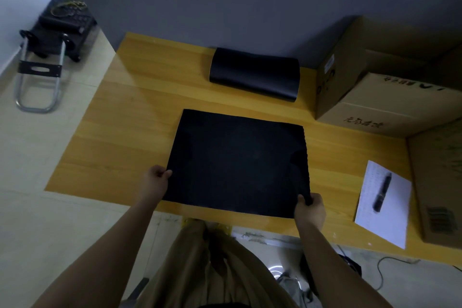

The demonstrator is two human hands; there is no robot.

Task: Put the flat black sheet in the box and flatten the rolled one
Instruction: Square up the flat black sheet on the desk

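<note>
A flat black sheet (236,162) lies on the wooden table (120,132) in front of me. My left hand (156,179) pinches its near left edge. At the near right corner my right hand (310,209) grips the sheet, and that right edge is slightly lifted. Behind it, against the grey wall, rests a rolled black sheet (255,74), curled into a loose tube. A cardboard box (370,97) stands at the back right of the table, its top flaps partly seen.
A second cardboard box (437,182) stands at the right edge. A white paper (390,217) with a black pen (381,191) on it lies near it. On the floor at left sits a black folding cart (52,40). Cables lie on the floor below right.
</note>
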